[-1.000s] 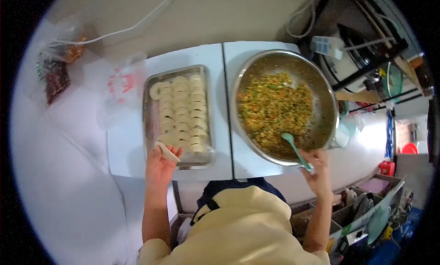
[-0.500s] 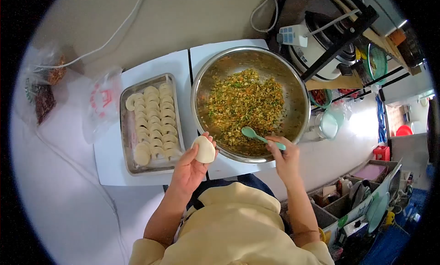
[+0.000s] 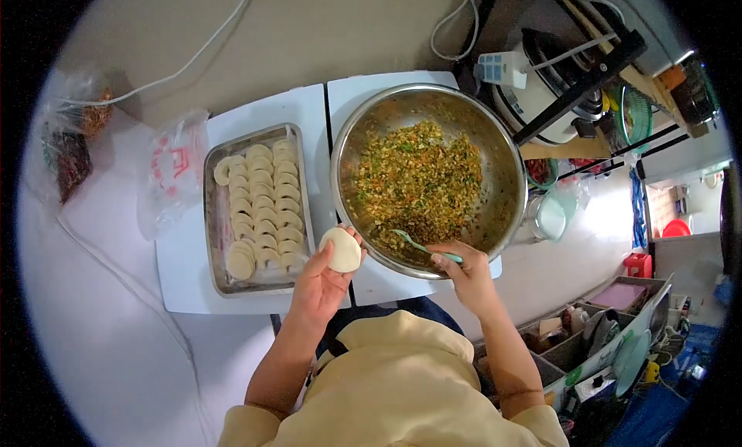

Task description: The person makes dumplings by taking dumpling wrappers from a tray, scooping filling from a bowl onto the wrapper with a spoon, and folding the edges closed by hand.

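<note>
My left hand (image 3: 321, 281) holds a round, pale dumpling wrapper (image 3: 342, 250) between thumb and fingers, near the lower left rim of the bowl. In my right hand (image 3: 468, 275) is a light green spoon (image 3: 427, 248), its head touching the chopped vegetable filling (image 3: 417, 185). The filling lies in a large steel bowl (image 3: 506, 185). To the left, a metal tray (image 3: 219, 281) holds rows of folded dumplings (image 3: 263, 192). A small stack of flat round wrappers (image 3: 240, 261) sits in the tray's lower left corner.
Tray and bowl stand on a white table (image 3: 185, 294). A clear plastic bag (image 3: 174, 172) with red print lies left of the tray. At upper right, a shelf frame (image 3: 580, 83) holds a white rice cooker (image 3: 533, 110). Storage boxes (image 3: 576, 342) stand at lower right.
My right hand has moved slightly left and down, and the spoon has tilted, its head shifting left into the filling. The left hand still holds the wrapper. The camera view has shifted a little.
</note>
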